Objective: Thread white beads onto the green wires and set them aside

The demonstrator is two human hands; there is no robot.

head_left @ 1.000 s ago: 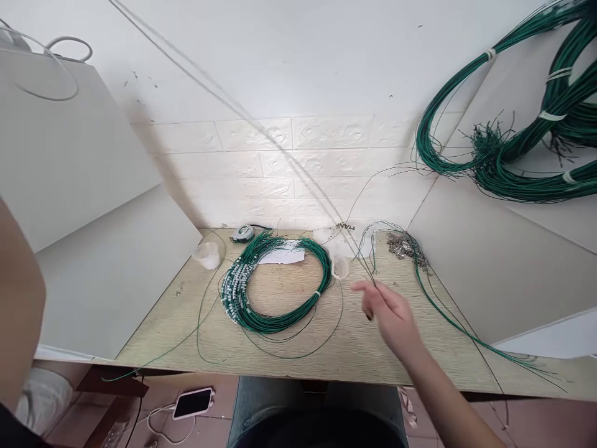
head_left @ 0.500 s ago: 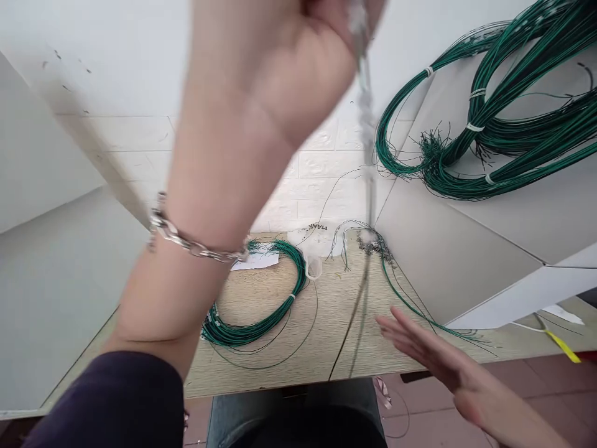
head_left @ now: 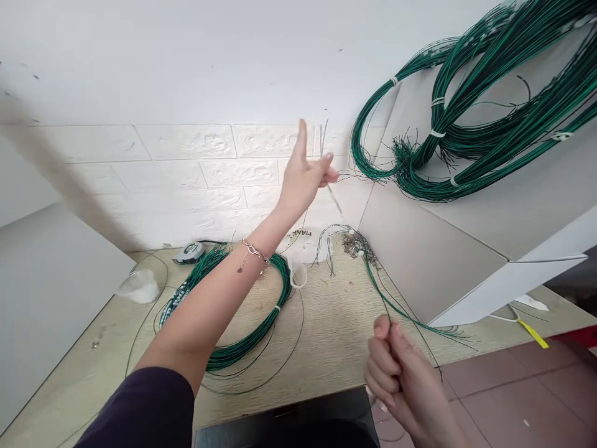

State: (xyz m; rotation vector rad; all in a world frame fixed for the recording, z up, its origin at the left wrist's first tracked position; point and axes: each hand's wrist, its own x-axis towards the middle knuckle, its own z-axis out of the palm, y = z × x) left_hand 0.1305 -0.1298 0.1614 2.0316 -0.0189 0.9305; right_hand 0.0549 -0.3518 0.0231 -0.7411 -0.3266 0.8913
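My left hand reaches forward in front of the tiled wall, one finger stretched up and the others closed on a thin wire that sticks out above and below them. My right hand is closed in a fist near the table's front edge. From its thumb and forefinger a thin dark green wire runs up toward a short green wire bundle. That bundle starts at a heap of small metal bits in the back corner. Behind my left forearm lies a tied coil of green wires, partly hidden.
Large coils of green wire hang over a white box on the right. A tape measure and a clear plastic cup stand at the left. A translucent ring sits near the wall, and a yellow tag at the right edge.
My left hand has moved forward and away, toward the wall, with the wire. My right hand, flat and open before, has closed on a thin green wire. The view has shifted, showing more table at left.
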